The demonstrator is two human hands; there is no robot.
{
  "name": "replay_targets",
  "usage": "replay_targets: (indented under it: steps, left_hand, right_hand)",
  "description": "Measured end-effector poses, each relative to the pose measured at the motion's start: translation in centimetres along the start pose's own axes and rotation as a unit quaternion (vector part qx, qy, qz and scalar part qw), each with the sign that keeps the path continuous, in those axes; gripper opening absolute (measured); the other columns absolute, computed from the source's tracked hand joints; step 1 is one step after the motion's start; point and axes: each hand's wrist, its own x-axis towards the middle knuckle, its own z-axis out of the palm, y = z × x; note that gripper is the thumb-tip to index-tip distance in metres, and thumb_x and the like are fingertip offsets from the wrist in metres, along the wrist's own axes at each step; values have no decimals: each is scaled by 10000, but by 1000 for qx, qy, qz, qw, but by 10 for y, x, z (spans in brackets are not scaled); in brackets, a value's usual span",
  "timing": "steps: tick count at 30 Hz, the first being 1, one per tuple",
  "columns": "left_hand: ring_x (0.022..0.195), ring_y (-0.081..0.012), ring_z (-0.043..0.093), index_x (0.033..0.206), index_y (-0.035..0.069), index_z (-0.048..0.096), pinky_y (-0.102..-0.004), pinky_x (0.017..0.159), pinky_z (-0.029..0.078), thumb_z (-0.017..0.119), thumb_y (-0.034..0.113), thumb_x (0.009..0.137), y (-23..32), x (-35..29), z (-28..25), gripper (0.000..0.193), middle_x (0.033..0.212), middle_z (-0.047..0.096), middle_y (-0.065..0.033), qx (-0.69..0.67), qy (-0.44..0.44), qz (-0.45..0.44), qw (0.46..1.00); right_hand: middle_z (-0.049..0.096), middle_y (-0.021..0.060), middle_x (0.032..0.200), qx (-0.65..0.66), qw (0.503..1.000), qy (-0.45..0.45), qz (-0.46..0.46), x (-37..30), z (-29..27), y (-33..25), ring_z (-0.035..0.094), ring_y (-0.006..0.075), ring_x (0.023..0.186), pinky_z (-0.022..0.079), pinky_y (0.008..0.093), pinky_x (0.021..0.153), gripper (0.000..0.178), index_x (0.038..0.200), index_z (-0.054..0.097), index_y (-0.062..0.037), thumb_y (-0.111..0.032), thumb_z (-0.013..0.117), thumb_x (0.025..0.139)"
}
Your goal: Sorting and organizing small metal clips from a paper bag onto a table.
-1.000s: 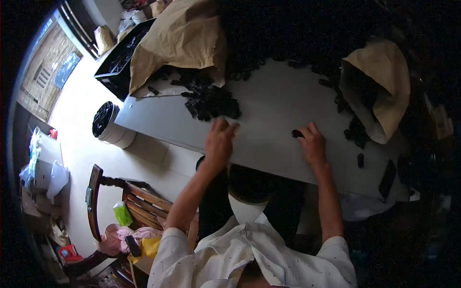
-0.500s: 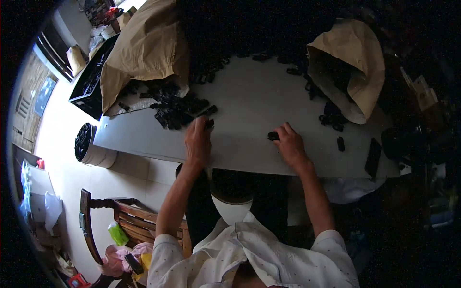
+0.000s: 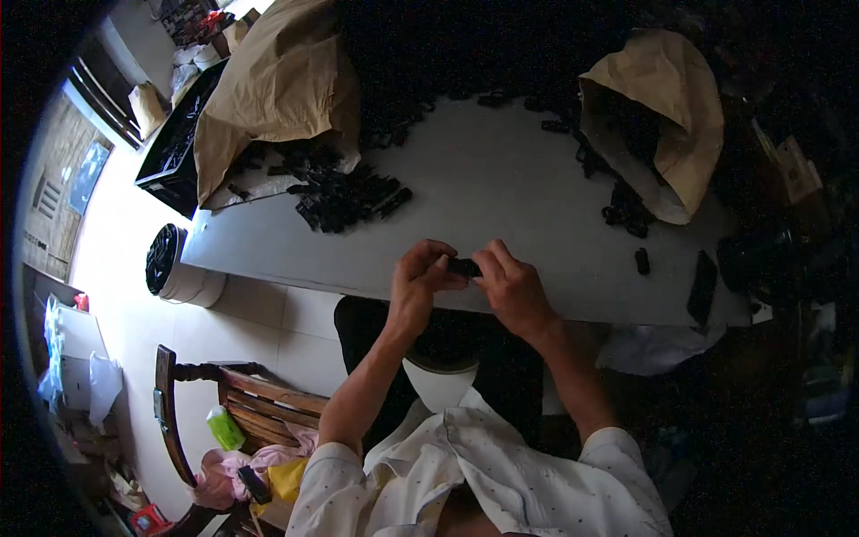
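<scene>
My left hand (image 3: 419,285) and my right hand (image 3: 514,288) meet over the near part of the grey table (image 3: 483,179). Between their fingertips is a small black plastic part (image 3: 463,267), pinched from both sides. Whether it is one piece or two pressed together cannot be made out. Beyond my left hand lies a heap of similar black parts (image 3: 344,199), spilling from the mouth of a large brown paper sack (image 3: 273,89). More black parts (image 3: 626,215) lie beside a second, open paper sack (image 3: 693,107) at the right.
One loose black part (image 3: 642,261) and a flat dark bar (image 3: 702,288) lie at the table's right. On the left are a black crate (image 3: 165,183), a white bucket (image 3: 199,285) of dark pieces, and a wooden chair (image 3: 268,403) holding cloths and a green packet (image 3: 225,428).
My left hand has left the heap and moved right and nearer. My right hand has shifted left, and both now meet at the black part. The view has shifted slightly.
</scene>
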Motion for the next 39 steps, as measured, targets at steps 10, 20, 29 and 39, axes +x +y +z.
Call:
replay_targets:
  steps: [10,20,29,39]
  left_hand:
    - [837,-181,589,1002,2,571,-305,730,480,516,41,851,0,-14,19,166,922,611,-106,302,9,67,951]
    - [800,-141,543,956,12,564,-253,696,441,595,40,780,-25,-28,2,180,897,574,-43,30,8,103,994]
    - [846,-176,573,849,-5,618,-271,772,418,606,-36,714,-116,-62,-57,139,844,617,-95,161,17,-92,983]
    - [803,-283,636,983,44,638,-335,695,496,593,-6,738,-81,-49,-13,254,909,647,-158,417,-288,-70,859]
  right_hand:
    - [486,126,898,5,999,41,-3,-17,20,-5,585,312,701,482,380,566,248,914,518,0,2,634,694]
    - [451,92,848,317,937,54,136,-33,39,-2,514,211,753,422,306,633,334,886,496,-20,-105,732,665]
    - [517,83,818,-33,971,128,197,-75,-47,76,544,282,774,450,362,704,224,900,566,-32,-38,670,701]
    - [510,116,950,-280,898,194,278,-101,-104,148,490,316,911,412,414,765,346,1008,552,-51,1,649,679]
